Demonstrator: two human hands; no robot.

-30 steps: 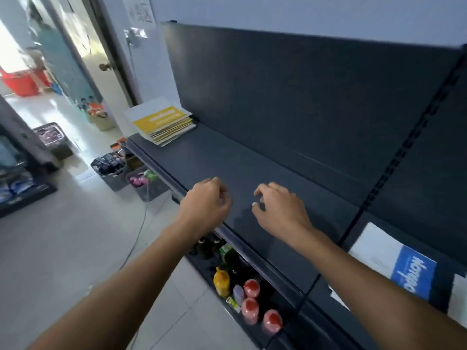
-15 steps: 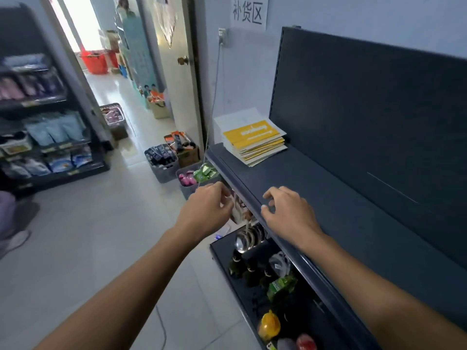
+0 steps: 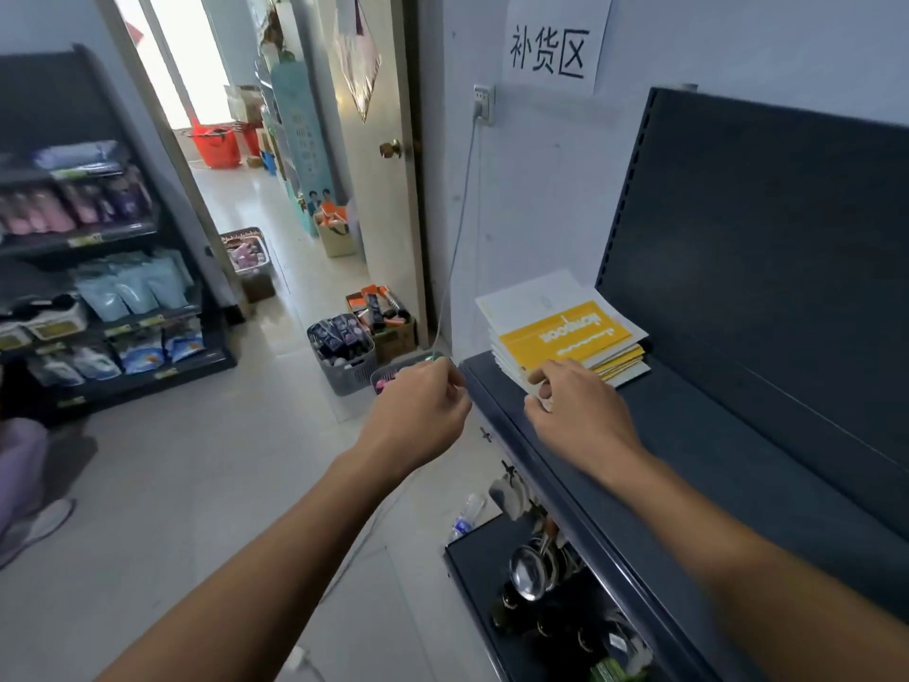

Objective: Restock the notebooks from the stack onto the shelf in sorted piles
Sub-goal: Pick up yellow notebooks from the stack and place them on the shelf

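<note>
A stack of notebooks [image 3: 560,332] with a yellow-and-white cover on top lies at the left end of the dark shelf [image 3: 738,460]. My right hand [image 3: 575,411] is over the shelf with loosely curled fingers, and its fingertips reach the stack's near edge. It holds nothing that I can see. My left hand [image 3: 418,411] hovers just off the shelf's left end, a little left of the stack, fingers loosely curled and empty.
Below the shelf a lower tier [image 3: 541,607] holds bottles and metal ladles. Baskets of goods [image 3: 344,351] stand on the floor by an open door. A stocked rack [image 3: 98,287] lines the left side. A person's leg and shoe [image 3: 29,494] show at far left.
My view has swung left along the shelf and both hands have travelled to the notebook stack. The blue-and-white notebook at the right has gone out of view.
</note>
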